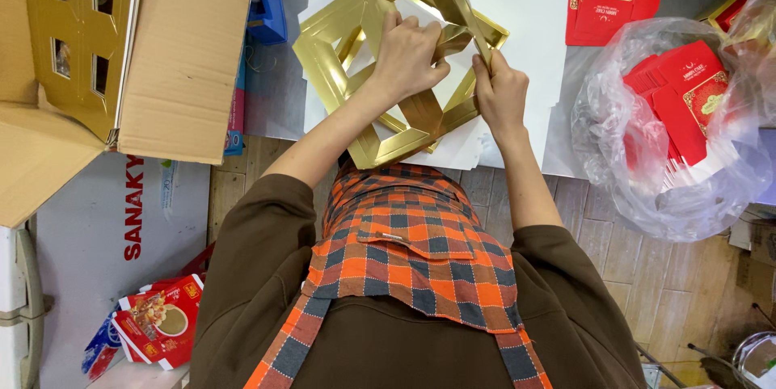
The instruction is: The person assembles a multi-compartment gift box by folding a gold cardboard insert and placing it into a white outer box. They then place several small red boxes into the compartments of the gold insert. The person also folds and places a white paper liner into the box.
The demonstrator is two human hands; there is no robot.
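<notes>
Head view: both hands, left hand and right hand, are clamped on the gold card insert at frame centre; judged best practice is a firm grip along the creases.

A worker seen from overhead wears a dark brown long-sleeved top, both sleeves pushed up well back from the fingers, leaving the forearms bare. Over it hangs a checked apron in orange, red and slate blue; its bib carries a small flap pocket stitched across the middle, and two matching checked straps run down from the bib's lower corners, farthest from the fingers. The brown cloth is plain, soft and slightly creased at the shoulders. The left hand and the right hand are bare, with no gloves, rings or watch showing; the nails are short and unpainted.
</notes>
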